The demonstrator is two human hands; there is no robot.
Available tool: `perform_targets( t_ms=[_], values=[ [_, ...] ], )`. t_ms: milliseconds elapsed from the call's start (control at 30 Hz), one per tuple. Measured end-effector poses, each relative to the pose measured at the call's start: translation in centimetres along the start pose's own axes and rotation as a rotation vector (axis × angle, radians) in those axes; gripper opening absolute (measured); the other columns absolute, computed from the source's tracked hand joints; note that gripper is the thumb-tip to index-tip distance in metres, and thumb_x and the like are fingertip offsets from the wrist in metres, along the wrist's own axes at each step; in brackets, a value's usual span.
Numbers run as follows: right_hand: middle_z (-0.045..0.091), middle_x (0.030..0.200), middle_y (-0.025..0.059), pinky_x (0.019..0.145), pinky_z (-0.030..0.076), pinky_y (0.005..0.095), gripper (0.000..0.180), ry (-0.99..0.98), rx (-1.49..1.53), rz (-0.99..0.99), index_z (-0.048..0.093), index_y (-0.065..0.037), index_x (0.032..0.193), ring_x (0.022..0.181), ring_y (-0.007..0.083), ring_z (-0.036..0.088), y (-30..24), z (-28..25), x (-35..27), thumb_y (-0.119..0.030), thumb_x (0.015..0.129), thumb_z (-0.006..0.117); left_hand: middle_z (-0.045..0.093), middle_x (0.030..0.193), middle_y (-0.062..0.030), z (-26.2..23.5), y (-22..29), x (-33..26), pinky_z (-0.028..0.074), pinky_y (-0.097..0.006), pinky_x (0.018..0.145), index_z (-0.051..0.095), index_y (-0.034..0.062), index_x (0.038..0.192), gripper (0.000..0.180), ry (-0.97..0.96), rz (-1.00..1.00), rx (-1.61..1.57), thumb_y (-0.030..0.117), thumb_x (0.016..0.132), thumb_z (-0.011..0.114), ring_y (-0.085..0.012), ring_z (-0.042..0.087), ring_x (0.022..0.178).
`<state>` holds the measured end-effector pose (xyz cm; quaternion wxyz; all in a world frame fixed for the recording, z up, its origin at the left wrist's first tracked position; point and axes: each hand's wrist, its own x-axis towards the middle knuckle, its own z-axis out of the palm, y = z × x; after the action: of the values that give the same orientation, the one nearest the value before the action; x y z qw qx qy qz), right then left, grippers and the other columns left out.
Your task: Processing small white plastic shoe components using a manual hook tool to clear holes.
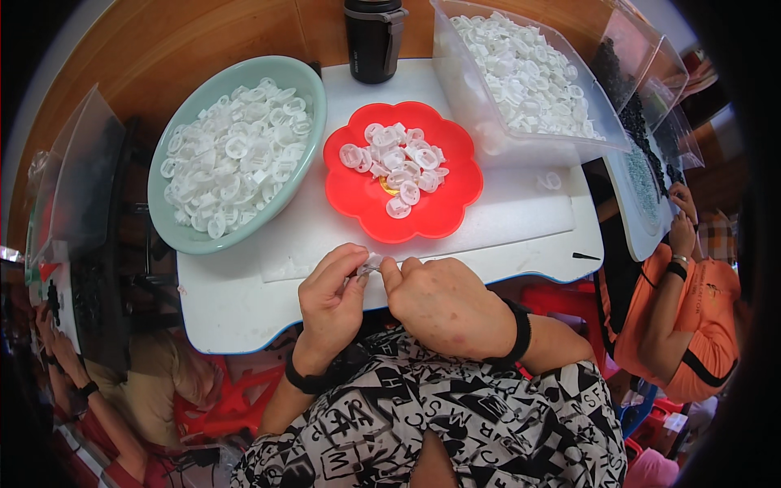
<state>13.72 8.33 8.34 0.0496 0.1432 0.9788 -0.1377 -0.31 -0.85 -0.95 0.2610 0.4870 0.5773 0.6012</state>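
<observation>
Close to the table's front edge, my left hand [332, 294] pinches a small see-through plastic piece [364, 269] between thumb and fingers. My right hand [451, 307] is closed right beside it, its fingertips meeting the piece; a thin shiny bit shows there, too small to name, and the curled fingers hide whatever else they grip. Just beyond both hands stands a red flower-shaped dish [346, 198] with a small heap of round white and see-through plastic pieces [399, 159] in it.
A pale green basin [318, 93] heaped with similar pieces stands at the left, a see-through bin [561, 150] of them at the far right. A black tumbler [373, 41] stands at the back. One loose piece [550, 180] and a black pointed bit [585, 256] lie right. Co-workers sit on both sides.
</observation>
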Motion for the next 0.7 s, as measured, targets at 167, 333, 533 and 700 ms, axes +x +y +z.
perform_targets(
  t_ms=[167,333,533,700],
  values=[
    [0.057,0.069,0.0149,0.054,0.048,0.0367,0.038,0.064,0.086,-0.02,0.05,0.009,0.1,0.06,0.0301,0.06,0.6,-0.5,-0.3,0.0,0.065,0.06,0.058,0.111,-0.0153,-0.1,0.4,0.7,0.047,-0.028,0.085,0.057,-0.0068,0.109,0.031,0.073,-0.043,-0.237,-0.013,0.079,0.058,-0.0181,0.057,0.099],
    [0.057,0.07,0.0162,0.056,0.049,0.0387,0.036,0.207,0.236,0.088,0.05,0.006,0.1,0.063,0.0318,0.06,1.2,0.2,-1.6,-0.001,0.066,0.061,0.059,0.111,-0.0163,0.0,0.9,1.0,0.048,-0.028,0.086,0.052,-0.0085,0.113,0.033,0.095,-0.112,-0.422,-0.013,0.081,0.057,-0.0186,0.058,0.099],
    [0.056,0.069,0.0142,0.057,0.049,0.0385,0.037,0.222,0.187,0.116,0.051,0.005,0.101,0.062,0.0306,0.06,0.8,0.4,-1.9,-0.002,0.066,0.062,0.058,0.112,-0.0168,0.2,1.1,0.8,0.048,-0.028,0.085,0.052,-0.0093,0.114,0.034,0.081,-0.113,-0.436,-0.013,0.081,0.057,-0.0183,0.058,0.099],
    [0.056,0.069,0.013,0.057,0.049,0.0372,0.037,0.212,0.157,0.131,0.052,0.005,0.101,0.063,0.0293,0.06,0.6,0.2,-1.8,-0.004,0.066,0.062,0.056,0.111,-0.0139,0.3,1.2,0.8,0.047,-0.028,0.088,0.053,-0.0094,0.113,0.032,0.049,-0.087,-0.384,-0.015,0.081,0.055,-0.0168,0.057,0.099]
  ],
)
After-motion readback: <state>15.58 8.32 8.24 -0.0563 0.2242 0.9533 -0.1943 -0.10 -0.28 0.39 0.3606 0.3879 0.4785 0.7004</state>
